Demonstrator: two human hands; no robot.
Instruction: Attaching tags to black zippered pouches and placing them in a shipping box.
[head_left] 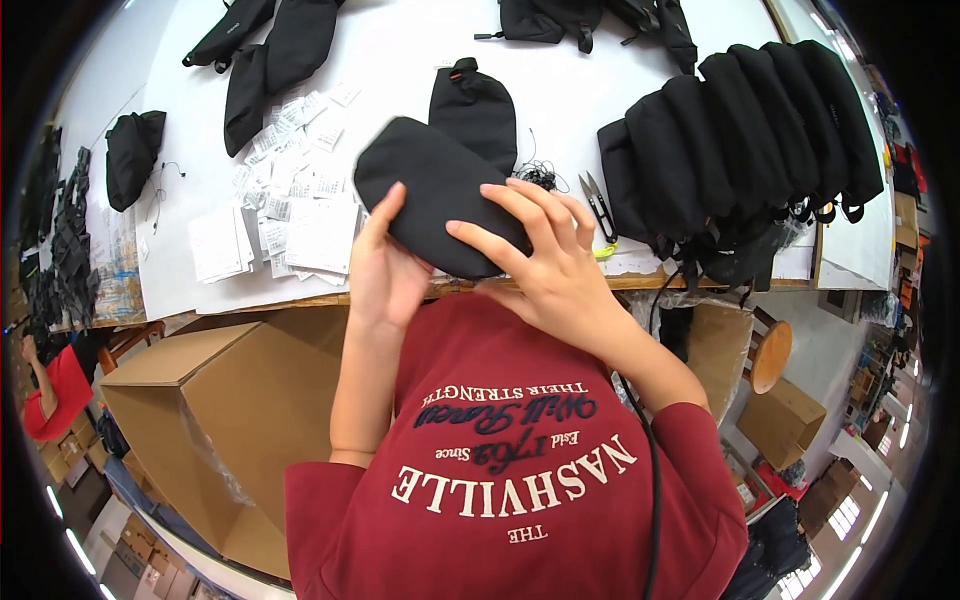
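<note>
A black fabric bag (425, 190), smooth and rounded, is held up tilted over the table's front edge. My left hand (385, 270) grips its lower left side, thumb on the face and the other fingers hidden beneath. Across its right side lie the fingers of my right hand (555, 250), spread on the cloth; the thumb is mostly hidden. Just behind, partly covered by the held bag, a second black bag (478, 105) with a loop at its top lies on the white table (400, 55).
Thread snips (600, 208) and tangled black thread (537, 174) lie right of my hands. Several black bags (740, 130) stand in a row at the right. Small paper tags (290, 160) and paper sheets (322, 238) cover the left. Below stands a large cardboard box (215, 420).
</note>
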